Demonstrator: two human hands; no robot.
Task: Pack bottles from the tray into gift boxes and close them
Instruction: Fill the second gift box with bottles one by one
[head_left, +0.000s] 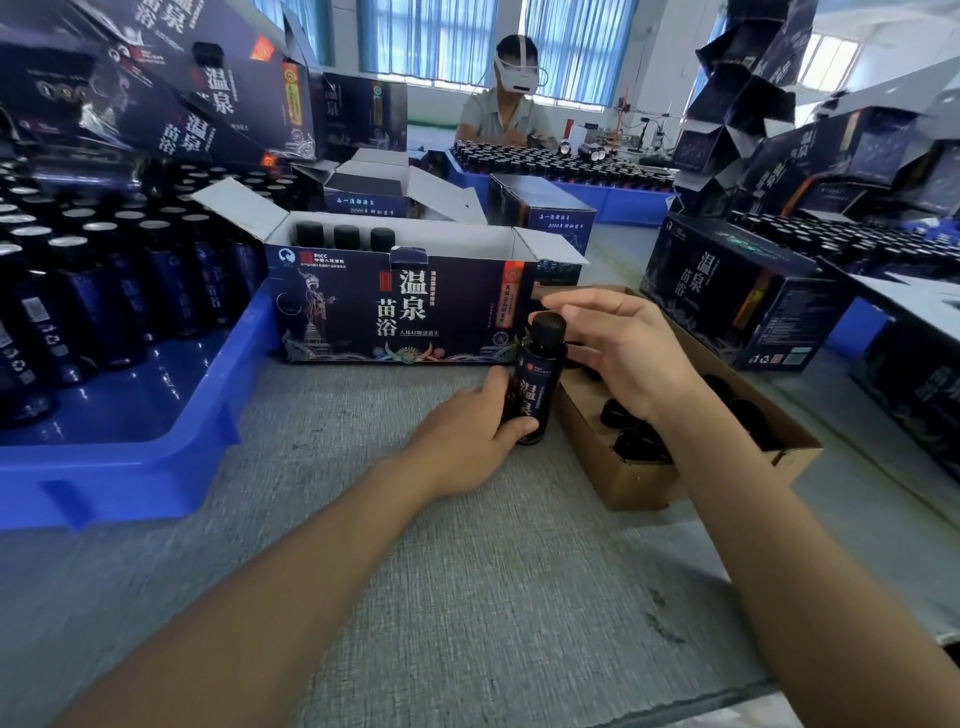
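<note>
The fingers and thumb of the left hand (467, 431) were curled round the lower body of a dark bottle (537, 379), which was held upright at the grey tabletop (415, 571), just beside a brown cardboard insert (639, 483). The fingers of the right hand (623, 353) were spread loosely by the black cap; contact could not be told. The bottle was judged rigid, smooth, rather slippery and possibly breakable, and best gripped round its labelled body. "温泉" was read on its label, and "PICC" and "温泉苗浴" on the open gift box (405, 312) behind, beside the blue tray (156, 441).
</note>
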